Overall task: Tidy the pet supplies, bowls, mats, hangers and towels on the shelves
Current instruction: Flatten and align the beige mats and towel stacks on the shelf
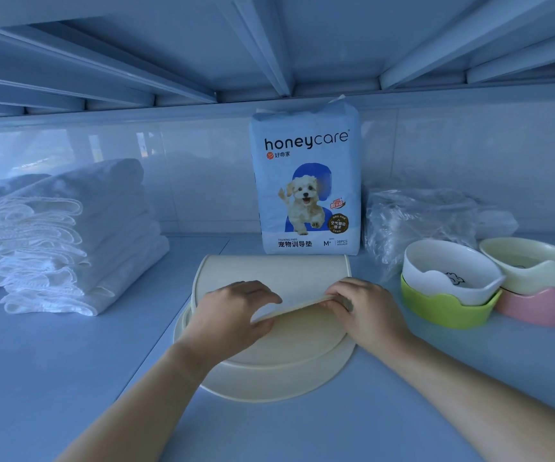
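Cream-coloured mats (279, 375) lie stacked in the middle of the shelf. The top mat (269, 271) is bent across its middle, its far half standing up. My left hand (236, 311) presses on the fold's left end, and my right hand (359, 308) pinches the fold's right end. Behind the mats stands an upright pack of pet training pads (306, 181). White folded towels (63, 235) are piled at the left. At the right sit stacked bowls: a white bowl (449, 271) in a green one (446, 311), and a cream bowl (532, 265) in a pink one (539, 311).
A crumpled clear plastic bag (419, 215) lies against the tiled back wall behind the bowls. The underside of the shelf above (269, 45) hangs low overhead. Bare shelf surface (69, 361) lies between the towels and the mats.
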